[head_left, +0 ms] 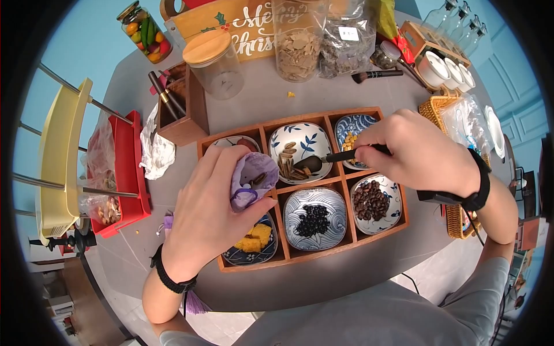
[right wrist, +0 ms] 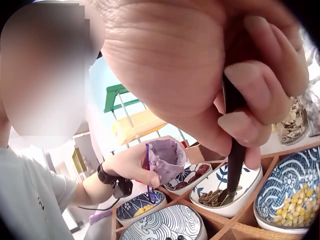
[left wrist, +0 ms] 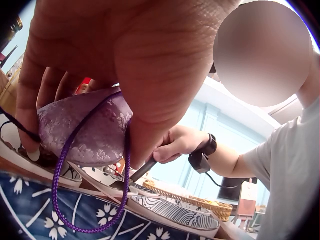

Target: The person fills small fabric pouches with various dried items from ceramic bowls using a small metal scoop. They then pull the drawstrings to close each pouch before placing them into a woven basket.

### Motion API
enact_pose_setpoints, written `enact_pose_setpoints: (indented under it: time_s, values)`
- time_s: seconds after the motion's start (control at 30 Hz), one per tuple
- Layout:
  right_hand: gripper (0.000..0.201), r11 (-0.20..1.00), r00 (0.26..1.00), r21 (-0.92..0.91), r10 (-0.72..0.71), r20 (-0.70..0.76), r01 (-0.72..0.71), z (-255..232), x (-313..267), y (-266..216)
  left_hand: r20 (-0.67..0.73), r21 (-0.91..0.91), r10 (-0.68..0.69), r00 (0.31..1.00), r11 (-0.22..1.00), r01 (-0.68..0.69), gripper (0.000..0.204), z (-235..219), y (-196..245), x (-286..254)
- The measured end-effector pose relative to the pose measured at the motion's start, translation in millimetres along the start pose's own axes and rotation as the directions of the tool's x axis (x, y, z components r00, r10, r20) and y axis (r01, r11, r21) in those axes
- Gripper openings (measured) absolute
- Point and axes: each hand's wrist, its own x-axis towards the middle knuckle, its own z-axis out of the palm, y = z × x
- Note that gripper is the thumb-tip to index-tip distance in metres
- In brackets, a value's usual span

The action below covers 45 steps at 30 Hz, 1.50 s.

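Observation:
My left hand [head_left: 199, 202] grips a small lilac drawstring pouch [head_left: 238, 199], its mouth wide, with a few dark seeds inside. A purple cord [left wrist: 59, 170] hangs from the pouch in the left wrist view. My right hand [head_left: 412, 151] holds a black spoon [head_left: 340, 156] by the handle. The spoon's head dips among sunflower seeds [head_left: 285, 158] in a white dish with blue leaves [head_left: 309, 134]. That dish sits in the back middle compartment of a wooden divided tray [head_left: 340, 185]. Part of the dish with reddish dried fruit [right wrist: 200, 171] is hidden behind the left hand in the head view.
Other tray dishes hold yellow corn kernels [head_left: 350, 140], dark brown beans [head_left: 371, 200], black beads or berries [head_left: 313, 220] and yellow chunks [head_left: 254, 239]. Behind stand a lidded glass jar [head_left: 216, 69] and a wooden box [head_left: 187, 109]. Wicker baskets [head_left: 456, 222] flank the right side, a red bin [head_left: 130, 167] the left.

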Motion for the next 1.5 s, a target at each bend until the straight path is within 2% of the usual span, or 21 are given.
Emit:
enact_pose_setpoints:
  time_s: [0.07, 0.27, 0.37, 0.57, 0.77, 0.97, 1.0, 1.13, 1.23, 1.27, 1.33, 1.43, 1.5]
  values:
    - [0.016, 0.994, 0.999, 0.109, -0.003, 0.047, -0.002, 3, 4, 13, -0.002, 0.002, -0.006, 1.000, 1.000, 0.006, 0.068, -1, 1, 0]
    - [0.029, 0.902, 0.920, 0.283, 0.234, 0.316, -0.327, 3, 12, 16, -0.004, -0.012, -0.021, 1.000, 1.000, 0.021, 0.068, -1, 2, 0]
    - [0.027, 0.894, 0.906, 0.296, 0.221, 0.362, -0.336, 4, 13, 24, -0.010, 0.001, -0.019, 1.000, 1.000, 0.019, 0.068, -1, 3, 0]
    - [0.028, 0.875, 0.915, 0.354, 0.207, 0.345, -0.331, 11, 13, 32, -0.034, 0.011, 0.004, 0.999, 1.000, -0.004, 0.068, -1, 2, 1]
    - [0.027, 0.882, 0.958, 0.413, 0.124, 0.260, -0.227, 13, 7, 46, -0.042, 0.019, 0.005, 0.999, 1.000, -0.004, 0.069, -1, 4, 0]
    - [0.028, 0.840, 0.941, 0.429, 0.261, 0.215, -0.331, -11, -5, 41, -0.038, 0.029, 0.012, 0.999, 1.000, -0.011, 0.067, -1, 3, 1]
    - [0.027, 0.849, 0.956, 0.443, 0.232, 0.178, -0.288, -13, -8, 45, -0.038, 0.026, 0.013, 0.999, 1.000, -0.012, 0.067, -1, 4, 2]
    - [0.023, 0.885, 0.959, 0.375, 0.226, 0.170, -0.275, -38, -10, 16, -0.035, 0.017, 0.006, 0.999, 1.000, -0.006, 0.066, -1, 5, 2]
    - [0.020, 0.927, 0.986, 0.339, 0.163, 0.028, -0.163, -33, -6, -13, -0.031, -0.007, 0.032, 0.999, 0.999, -0.032, 0.066, 1, 4, 4]
    - [0.016, 0.949, 0.995, 0.304, 0.096, -0.023, -0.085, -31, -4, -21, -0.030, -0.016, 0.042, 0.999, 0.999, -0.043, 0.066, 1, 4, 5]
    - [0.016, 0.985, 0.970, 0.091, -0.126, -0.206, 0.147, -18, -3, -22, -0.023, -0.038, 0.051, 0.998, 0.998, -0.052, 0.065, 1, 4, 6]
    - [0.020, 0.968, 0.926, -0.021, -0.247, -0.286, 0.252, -10, -3, -33, -0.023, -0.047, 0.014, 1.000, 0.999, -0.015, 0.065, 1, 1, 4]
    - [0.018, 0.974, 0.924, -0.040, -0.224, -0.311, 0.222, -13, -8, -37, -0.027, -0.071, 0.000, 1.000, 0.997, -0.002, 0.065, 2, -1, 4]
